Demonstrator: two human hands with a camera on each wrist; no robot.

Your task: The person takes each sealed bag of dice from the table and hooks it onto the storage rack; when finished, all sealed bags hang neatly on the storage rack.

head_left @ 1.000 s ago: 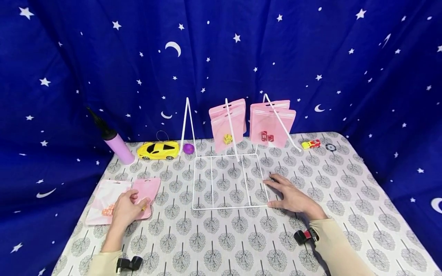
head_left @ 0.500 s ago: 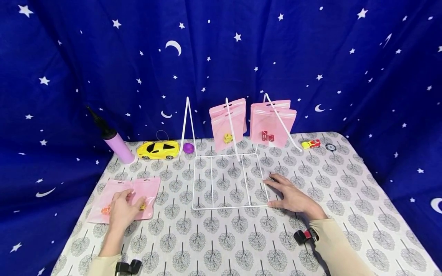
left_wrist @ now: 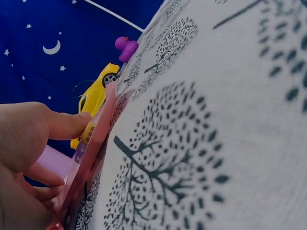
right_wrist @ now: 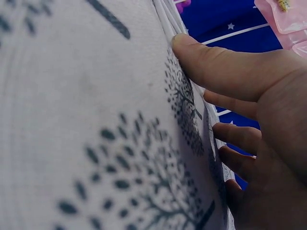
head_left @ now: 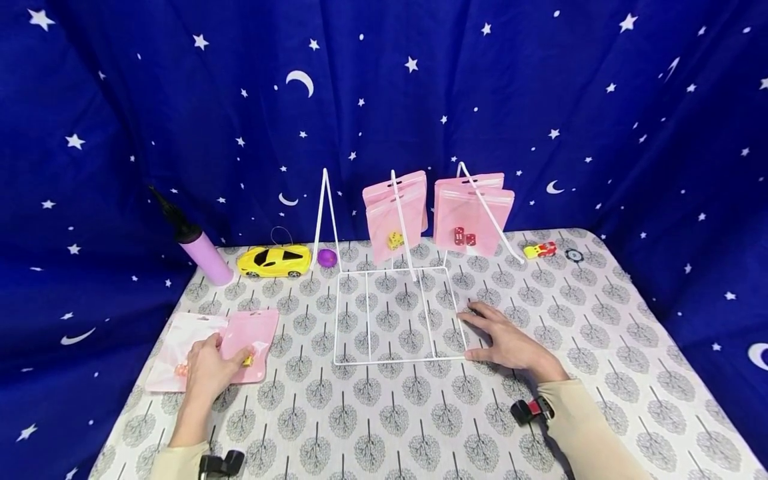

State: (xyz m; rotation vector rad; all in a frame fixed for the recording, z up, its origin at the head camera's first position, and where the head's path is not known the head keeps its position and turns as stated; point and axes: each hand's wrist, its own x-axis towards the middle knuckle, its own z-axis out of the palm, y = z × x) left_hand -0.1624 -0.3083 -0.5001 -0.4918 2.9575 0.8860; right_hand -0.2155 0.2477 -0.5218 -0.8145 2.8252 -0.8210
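Since half a second ago, the upper of the two flat pink plastic pouches [head_left: 249, 333] at the near left has been peeled back to the right, so that the pale pouch [head_left: 177, 347] beneath is exposed; the right hand has stayed in place.

The counter [head_left: 384, 413], covered in a grey cloth printed with trees, is set before a dark blue star-and-moon backdrop [head_left: 540, 100]. A white wire display rack [head_left: 393, 313] is stood at the counter's centre, its flat base grid lying toward the person. Two groups of pink pouches are hung on its upright prongs: one with a yellow die [head_left: 395, 240], one with red dice [head_left: 463, 237].

The left hand [head_left: 210, 367] is rested on the two pouches on the counter, with thumb and fingers curled on the edge of the upper pink pouch; in the left wrist view the thumb [left_wrist: 67, 125] is seen pressed against that edge beside a small yellow die [head_left: 247, 361]. The right hand [head_left: 507, 340] is laid flat, fingers spread and relaxed, on the counter at the near right corner of the rack's base, holding nothing.

Along the back are a lilac hand pump [head_left: 201, 250], a yellow toy car [head_left: 275, 261], a purple ball [head_left: 327, 258] and a small red-and-yellow toy car [head_left: 540, 251].
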